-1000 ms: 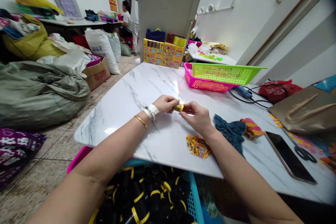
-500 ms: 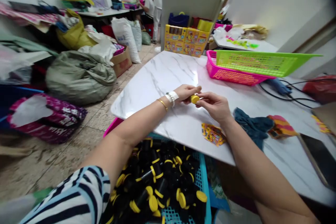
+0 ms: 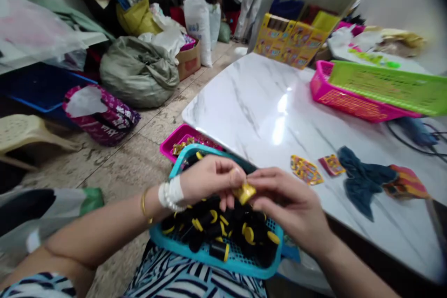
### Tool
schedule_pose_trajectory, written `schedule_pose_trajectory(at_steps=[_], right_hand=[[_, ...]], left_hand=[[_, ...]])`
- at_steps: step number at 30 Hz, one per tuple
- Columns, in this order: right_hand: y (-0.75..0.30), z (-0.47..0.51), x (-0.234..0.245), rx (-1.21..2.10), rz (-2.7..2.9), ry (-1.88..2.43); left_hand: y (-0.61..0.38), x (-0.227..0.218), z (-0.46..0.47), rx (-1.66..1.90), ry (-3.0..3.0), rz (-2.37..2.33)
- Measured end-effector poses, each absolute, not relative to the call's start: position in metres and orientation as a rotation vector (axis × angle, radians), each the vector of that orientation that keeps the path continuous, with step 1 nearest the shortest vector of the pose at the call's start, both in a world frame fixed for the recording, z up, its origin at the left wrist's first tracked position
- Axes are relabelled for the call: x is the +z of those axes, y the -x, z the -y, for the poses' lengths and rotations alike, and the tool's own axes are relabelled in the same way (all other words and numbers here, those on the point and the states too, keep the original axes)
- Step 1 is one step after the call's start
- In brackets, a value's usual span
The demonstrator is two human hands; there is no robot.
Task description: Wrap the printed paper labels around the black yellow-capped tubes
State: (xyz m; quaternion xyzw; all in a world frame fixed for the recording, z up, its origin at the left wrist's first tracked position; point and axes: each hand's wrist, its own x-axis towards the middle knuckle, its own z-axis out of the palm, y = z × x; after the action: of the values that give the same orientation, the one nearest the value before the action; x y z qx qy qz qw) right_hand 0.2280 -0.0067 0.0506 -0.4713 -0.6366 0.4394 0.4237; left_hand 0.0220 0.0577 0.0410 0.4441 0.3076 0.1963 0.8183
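One small yellow item (image 3: 246, 193), blurred, is pinched between the fingertips of two bare hands, above the near edge of the worktop. The left hand (image 3: 206, 180) and right hand (image 3: 293, 209) are both nearly closed, thumbs and fingers curled onto it. Directly below, a turquoise basket (image 3: 244, 267) holds many black cylinders (image 3: 219, 251) with yellow ends. The worktop (image 3: 237, 102) is glossy white with grey marbling and a bright streak of reflected light. On it lie orange printed pieces (image 3: 306, 170), a crumpled blue cloth (image 3: 365, 179) and, farther back, a green basket (image 3: 387, 86) set in a pink one. Yellow printed boxes (image 3: 286, 42) stand at the far end. Left, on the stained tiled floor (image 3: 132, 174), sit a bulging grey-green sack (image 3: 139, 74), a purple bag (image 3: 108, 121) and a cream stool (image 3: 21, 132).
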Motion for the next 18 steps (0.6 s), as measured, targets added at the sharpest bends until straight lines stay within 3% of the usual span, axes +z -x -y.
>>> schedule_pose_trajectory(at_steps=[4, 7, 18], right_hand=[[-0.181, 0.05, -0.002, 1.34, 1.513, 1.105], [-0.158, 0.066, -0.025, 1.323, 1.477, 1.053], [-0.135, 0.049, -0.002, 1.135, 1.648, 0.921]], left_hand=[[0.013, -0.009, 0.018, 0.441, -0.634, -0.742], [0.034, -0.028, 0.043, 0.478, -0.522, -0.7], [0.057, 0.013, 0.019, 0.461, -0.833, -0.75]])
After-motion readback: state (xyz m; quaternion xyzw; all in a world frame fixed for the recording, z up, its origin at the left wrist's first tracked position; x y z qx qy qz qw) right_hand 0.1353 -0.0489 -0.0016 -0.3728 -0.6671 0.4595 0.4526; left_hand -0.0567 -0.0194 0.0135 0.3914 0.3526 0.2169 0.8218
